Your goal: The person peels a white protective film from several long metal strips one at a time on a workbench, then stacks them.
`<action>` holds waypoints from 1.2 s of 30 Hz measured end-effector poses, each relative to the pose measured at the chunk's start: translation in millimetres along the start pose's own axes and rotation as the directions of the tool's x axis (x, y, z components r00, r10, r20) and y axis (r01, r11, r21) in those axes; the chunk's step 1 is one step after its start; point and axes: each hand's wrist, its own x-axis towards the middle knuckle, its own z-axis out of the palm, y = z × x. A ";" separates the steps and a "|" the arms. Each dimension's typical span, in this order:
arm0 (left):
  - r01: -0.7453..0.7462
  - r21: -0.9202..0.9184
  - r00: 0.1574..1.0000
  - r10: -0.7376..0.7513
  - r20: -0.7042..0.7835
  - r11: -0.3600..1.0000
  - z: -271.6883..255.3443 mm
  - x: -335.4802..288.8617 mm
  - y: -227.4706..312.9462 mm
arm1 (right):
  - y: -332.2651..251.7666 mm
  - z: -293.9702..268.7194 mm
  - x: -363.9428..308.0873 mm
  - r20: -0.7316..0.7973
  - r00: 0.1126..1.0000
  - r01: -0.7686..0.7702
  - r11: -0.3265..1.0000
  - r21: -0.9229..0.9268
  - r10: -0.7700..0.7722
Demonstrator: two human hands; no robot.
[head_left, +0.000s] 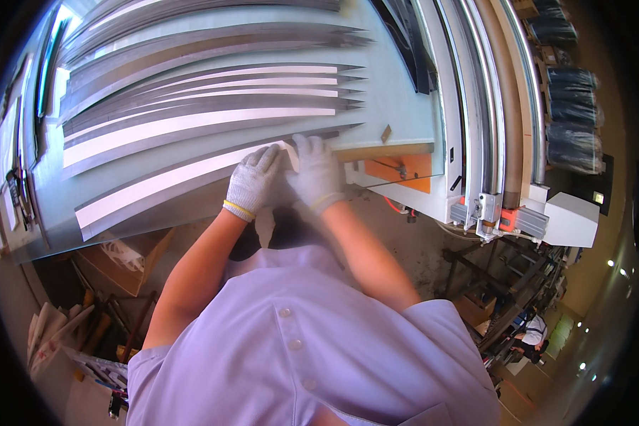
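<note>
**Desk stock: metal strips, two gloved hands**

- Hands, 2, both in white knit gloves. Left hand (253, 182) lies flat, fingers together, pressing on the nearest strip (156, 186). Right hand (315, 172) curls over that strip's end, pinching a small pale piece at its edge.
- Long metal strips, pointed at the right end: roughly ten, fanned in rows across the pale desk (394, 106); exact count unclear where they overlap.
- Nearest strip: at the desk's front edge, under both hands.
- Orange panel (405, 170), 1, just right of the hands.
- White box (571, 220), 1, at far right.
</note>
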 end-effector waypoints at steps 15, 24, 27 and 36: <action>-0.003 0.012 0.991 0.001 0.131 1.000 -19.1 4.4 -0.2 | -15.1 32.3 -15.7 -0.236 0.957 0.162 0.985 -0.051 -0.170; 0.014 0.006 0.999 -0.014 0.052 1.000 -27.2 -35.5 -39.5 | -59.3 1.2 -51.3 -0.123 0.937 0.337 0.939 0.069 -0.327; 0.030 0.012 0.998 -0.031 0.057 0.999 -40.6 -50.9 -54.5 | -75.2 -12.4 -63.8 -0.072 0.908 0.420 0.900 0.119 -0.414; 0.059 0.006 0.998 -0.059 0.011 0.998 -52.1 -57.9 -61.1 | -78.3 -12.4 -21.7 -0.127 0.991 0.079 0.946 0.314 -0.041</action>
